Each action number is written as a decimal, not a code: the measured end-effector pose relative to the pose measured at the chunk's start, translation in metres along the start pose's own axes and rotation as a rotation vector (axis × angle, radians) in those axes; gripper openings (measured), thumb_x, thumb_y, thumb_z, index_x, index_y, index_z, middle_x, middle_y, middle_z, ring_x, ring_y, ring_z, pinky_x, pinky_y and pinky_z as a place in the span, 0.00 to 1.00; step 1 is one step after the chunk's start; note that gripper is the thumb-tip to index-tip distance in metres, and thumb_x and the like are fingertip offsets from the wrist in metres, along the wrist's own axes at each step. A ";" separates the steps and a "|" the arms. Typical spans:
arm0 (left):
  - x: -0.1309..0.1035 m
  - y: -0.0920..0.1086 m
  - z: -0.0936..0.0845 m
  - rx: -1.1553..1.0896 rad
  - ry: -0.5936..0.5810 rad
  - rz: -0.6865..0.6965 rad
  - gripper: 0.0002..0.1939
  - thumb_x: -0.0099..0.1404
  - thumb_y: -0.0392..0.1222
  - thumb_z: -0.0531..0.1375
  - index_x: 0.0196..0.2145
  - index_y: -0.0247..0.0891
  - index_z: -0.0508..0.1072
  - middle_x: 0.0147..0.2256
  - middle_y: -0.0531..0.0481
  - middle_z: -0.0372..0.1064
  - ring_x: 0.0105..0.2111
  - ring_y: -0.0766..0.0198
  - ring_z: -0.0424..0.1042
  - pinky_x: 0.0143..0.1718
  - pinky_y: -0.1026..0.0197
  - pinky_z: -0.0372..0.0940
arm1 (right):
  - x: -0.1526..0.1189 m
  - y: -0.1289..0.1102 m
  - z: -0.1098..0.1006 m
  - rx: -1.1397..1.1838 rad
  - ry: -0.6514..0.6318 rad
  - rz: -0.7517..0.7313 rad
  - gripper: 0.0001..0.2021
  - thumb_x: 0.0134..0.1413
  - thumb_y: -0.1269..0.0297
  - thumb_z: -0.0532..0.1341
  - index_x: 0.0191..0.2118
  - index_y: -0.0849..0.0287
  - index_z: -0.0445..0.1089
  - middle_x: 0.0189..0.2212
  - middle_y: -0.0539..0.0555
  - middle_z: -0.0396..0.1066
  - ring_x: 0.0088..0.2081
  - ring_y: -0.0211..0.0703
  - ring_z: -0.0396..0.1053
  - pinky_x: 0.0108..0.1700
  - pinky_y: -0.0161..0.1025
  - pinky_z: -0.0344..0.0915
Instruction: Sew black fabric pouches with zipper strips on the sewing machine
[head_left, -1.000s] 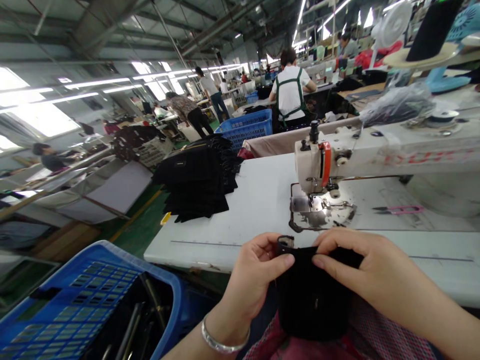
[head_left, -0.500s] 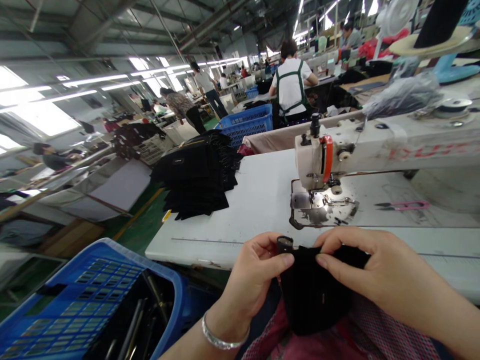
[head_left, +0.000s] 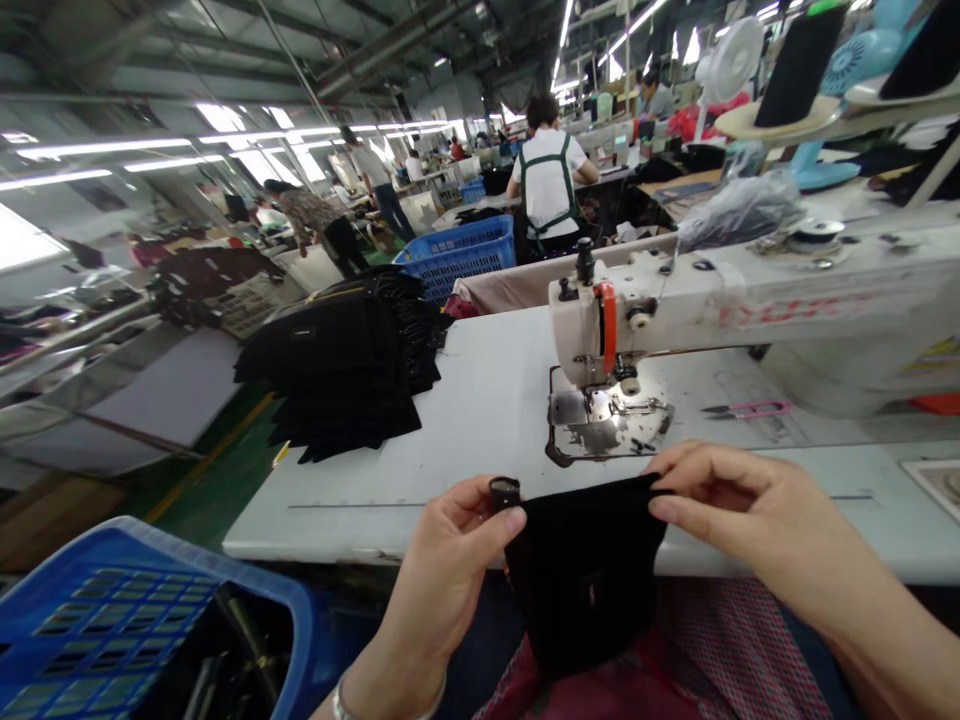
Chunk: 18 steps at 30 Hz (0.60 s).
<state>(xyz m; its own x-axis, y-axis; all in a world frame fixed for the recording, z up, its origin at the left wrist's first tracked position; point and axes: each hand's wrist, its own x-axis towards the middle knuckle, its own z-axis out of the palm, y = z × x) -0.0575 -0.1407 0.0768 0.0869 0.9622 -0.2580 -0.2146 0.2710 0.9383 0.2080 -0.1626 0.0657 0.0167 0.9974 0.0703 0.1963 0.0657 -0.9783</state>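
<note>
A black fabric piece (head_left: 589, 575) with a small light tag hangs between my two hands, just in front of the sewing table's front edge. My left hand (head_left: 454, 545) pinches its upper left corner, where a short dark strip (head_left: 505, 491) curls up above the fingers. At the upper right corner, my right hand (head_left: 731, 505) has thumb and fingers closed on the edge. The top edge is stretched nearly straight. Beyond my hands stands a white sewing machine (head_left: 720, 300), its needle area over a metal plate (head_left: 600, 425).
A pile of black fabric pieces (head_left: 337, 360) lies on the table's left (head_left: 480, 400). Thread snips (head_left: 750, 410) with pink handles rest under the machine arm. A blue crate (head_left: 300, 620) holding dark strips stands at lower left. Another blue crate (head_left: 457, 255) and a seated co-worker (head_left: 547, 180) are beyond.
My right hand has moved out to the fabric's right corner, and the top edge is now spread flat. The view has turned slightly right.
</note>
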 end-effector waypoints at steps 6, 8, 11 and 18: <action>0.003 -0.001 -0.001 0.017 0.022 0.009 0.15 0.48 0.40 0.77 0.33 0.35 0.80 0.29 0.52 0.74 0.29 0.69 0.70 0.33 0.69 0.67 | 0.001 -0.001 0.009 0.115 0.096 0.043 0.18 0.43 0.51 0.75 0.29 0.58 0.71 0.34 0.54 0.77 0.35 0.43 0.74 0.35 0.36 0.72; 0.004 -0.005 -0.003 0.045 0.008 0.020 0.14 0.50 0.41 0.76 0.34 0.36 0.80 0.30 0.52 0.75 0.30 0.68 0.71 0.36 0.68 0.67 | 0.000 -0.001 0.008 0.091 0.095 0.041 0.17 0.45 0.51 0.74 0.34 0.57 0.76 0.33 0.53 0.77 0.33 0.42 0.74 0.35 0.37 0.73; 0.007 -0.010 -0.009 0.168 -0.035 0.061 0.12 0.55 0.43 0.74 0.36 0.37 0.80 0.34 0.51 0.76 0.35 0.65 0.73 0.41 0.66 0.67 | -0.002 -0.001 0.004 0.022 0.093 0.039 0.16 0.47 0.50 0.73 0.38 0.55 0.80 0.34 0.53 0.79 0.35 0.44 0.75 0.38 0.39 0.73; 0.027 0.044 -0.021 0.789 -0.214 0.306 0.09 0.69 0.46 0.62 0.37 0.38 0.76 0.33 0.51 0.73 0.34 0.61 0.70 0.37 0.63 0.63 | 0.003 0.002 0.023 -0.033 -0.013 0.037 0.11 0.51 0.53 0.70 0.34 0.55 0.77 0.31 0.51 0.77 0.33 0.42 0.73 0.36 0.37 0.70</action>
<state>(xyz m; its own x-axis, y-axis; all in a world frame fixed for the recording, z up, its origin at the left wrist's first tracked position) -0.0853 -0.1021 0.1066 0.3338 0.9426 0.0061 0.4709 -0.1723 0.8652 0.1861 -0.1591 0.0599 0.0114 0.9994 0.0316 0.2279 0.0282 -0.9733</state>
